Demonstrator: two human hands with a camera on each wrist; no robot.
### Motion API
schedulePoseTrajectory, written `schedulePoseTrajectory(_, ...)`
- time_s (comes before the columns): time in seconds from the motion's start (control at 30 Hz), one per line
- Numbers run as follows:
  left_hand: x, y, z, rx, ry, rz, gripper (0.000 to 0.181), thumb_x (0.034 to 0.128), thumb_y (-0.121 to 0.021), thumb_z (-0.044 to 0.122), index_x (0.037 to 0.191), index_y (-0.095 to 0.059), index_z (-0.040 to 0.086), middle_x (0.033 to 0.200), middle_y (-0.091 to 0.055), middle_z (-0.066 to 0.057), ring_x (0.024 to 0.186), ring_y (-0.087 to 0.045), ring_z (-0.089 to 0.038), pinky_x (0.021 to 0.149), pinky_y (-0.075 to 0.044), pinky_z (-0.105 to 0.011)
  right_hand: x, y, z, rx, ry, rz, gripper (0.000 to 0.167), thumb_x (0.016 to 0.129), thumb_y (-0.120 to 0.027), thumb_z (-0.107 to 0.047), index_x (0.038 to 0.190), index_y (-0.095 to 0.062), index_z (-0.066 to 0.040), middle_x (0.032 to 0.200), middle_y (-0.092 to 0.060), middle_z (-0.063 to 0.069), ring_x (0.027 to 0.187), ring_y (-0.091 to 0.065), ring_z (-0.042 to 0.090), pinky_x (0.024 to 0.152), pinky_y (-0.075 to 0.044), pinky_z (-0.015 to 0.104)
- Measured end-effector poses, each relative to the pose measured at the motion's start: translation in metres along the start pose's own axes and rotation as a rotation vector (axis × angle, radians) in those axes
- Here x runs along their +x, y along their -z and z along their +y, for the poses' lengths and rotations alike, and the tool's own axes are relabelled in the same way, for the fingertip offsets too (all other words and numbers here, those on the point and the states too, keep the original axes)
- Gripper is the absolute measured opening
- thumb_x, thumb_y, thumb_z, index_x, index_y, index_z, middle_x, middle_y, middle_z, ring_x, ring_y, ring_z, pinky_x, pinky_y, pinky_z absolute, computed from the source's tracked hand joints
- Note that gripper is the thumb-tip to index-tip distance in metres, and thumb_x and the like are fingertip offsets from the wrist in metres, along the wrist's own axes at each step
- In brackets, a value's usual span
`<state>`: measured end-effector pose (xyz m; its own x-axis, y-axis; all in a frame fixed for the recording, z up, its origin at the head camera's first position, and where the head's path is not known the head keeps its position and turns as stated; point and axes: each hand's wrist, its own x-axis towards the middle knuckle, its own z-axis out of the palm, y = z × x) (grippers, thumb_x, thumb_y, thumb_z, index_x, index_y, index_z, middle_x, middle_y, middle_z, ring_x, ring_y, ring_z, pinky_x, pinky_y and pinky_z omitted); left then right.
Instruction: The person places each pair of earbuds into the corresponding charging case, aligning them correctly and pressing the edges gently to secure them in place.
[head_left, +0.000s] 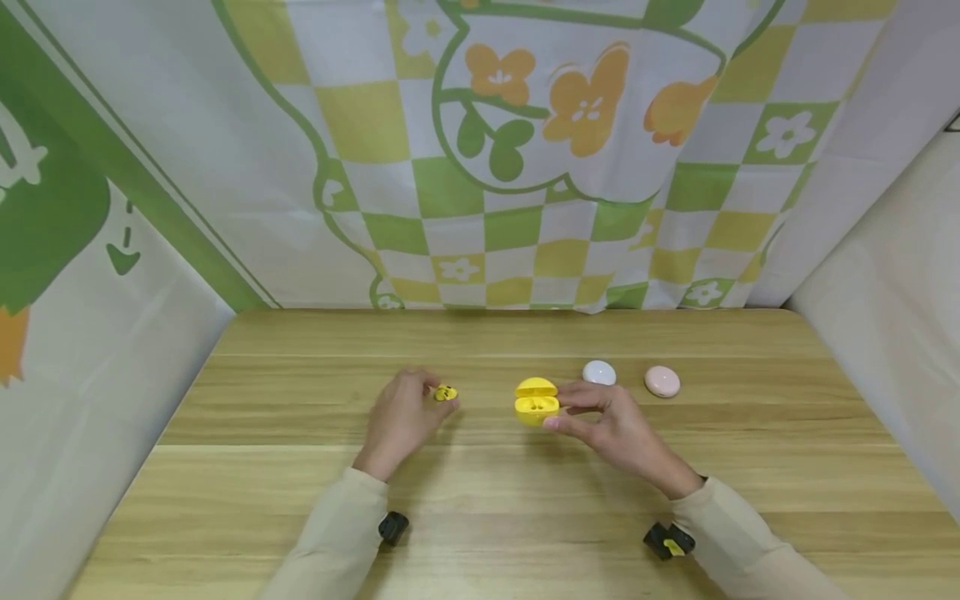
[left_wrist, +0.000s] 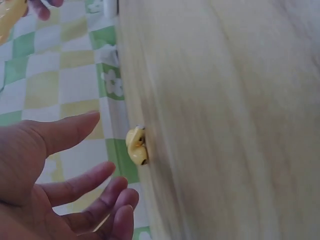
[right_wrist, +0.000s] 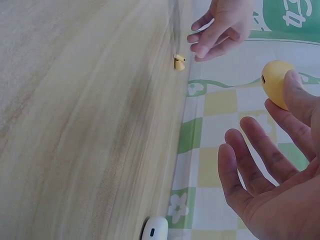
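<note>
A yellow earbud case (head_left: 536,408) with its lid raised is held up off the table by my right hand (head_left: 618,421). The thumb and index finger pinch the case (right_wrist: 276,85), while the other fingers spread free in the right wrist view. Yellow earbuds (left_wrist: 136,145) with dark spots lie close together on the wooden table. Beside them is my left hand (head_left: 405,417), its thumb and fingers parted around a gap. In the left wrist view this hand (left_wrist: 65,175) stays apart from the earbuds, with nothing in its grasp.
Behind my right hand sits a white rounded case (head_left: 599,372), partly covered by the fingers in the head view. A pink rounded case (head_left: 662,382) rests to its right. A patterned cloth (head_left: 480,183) hangs along the back edge of the wooden table (head_left: 480,500).
</note>
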<state>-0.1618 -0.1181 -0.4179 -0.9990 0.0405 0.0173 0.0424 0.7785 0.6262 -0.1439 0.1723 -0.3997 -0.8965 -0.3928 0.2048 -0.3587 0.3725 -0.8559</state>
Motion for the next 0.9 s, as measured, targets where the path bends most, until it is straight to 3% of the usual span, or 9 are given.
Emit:
schedulePoseTrajectory(0.27, 0.007, -0.007, -0.002, 0.051, 0.062, -0.012, 0.05, 0.0816, -0.087, 0.034, 0.114, -0.074, -0.002, 0.116, -0.068, -0.02, 0.084, -0.059, -0.026, 0.064, -0.049, -0.036, 0.0, -0.001, 0.002, -0.01, 0.015, -0.001, 0.023, 0.084, -0.083, -0.012, 0.105, -0.079, -0.004, 0.116, -0.073, 0.012, 0.112, -0.066, 0.029, 0.089, -0.057, 0.038)
schedulePoseTrajectory(0.6, 0.01, -0.011, -0.004, 0.083, 0.06, 0.023, 0.042, 0.078, -0.09, 0.03, 0.105, -0.078, 0.0, 0.105, -0.068, -0.016, 0.084, -0.061, -0.028, 0.059, -0.048, -0.035, -0.002, -0.002, 0.003, -0.02, 0.014, -0.004, 0.025, 0.084, -0.084, -0.014, 0.105, -0.079, -0.003, 0.117, -0.072, 0.014, 0.112, -0.066, 0.03, 0.088, -0.057, 0.038)
schedulePoseTrajectory(0.9, 0.013, -0.013, -0.004, 0.09, 0.05, 0.031, 0.039, 0.0793, -0.09, 0.025, 0.107, -0.077, 0.001, 0.108, -0.068, -0.015, 0.093, -0.063, -0.033, 0.066, -0.054, -0.04, -0.002, -0.003, 0.004, -0.04, 0.004, -0.001, 0.027, 0.083, -0.084, -0.015, 0.106, -0.078, -0.002, 0.118, -0.071, 0.016, 0.11, -0.067, 0.031, 0.087, -0.058, 0.038)
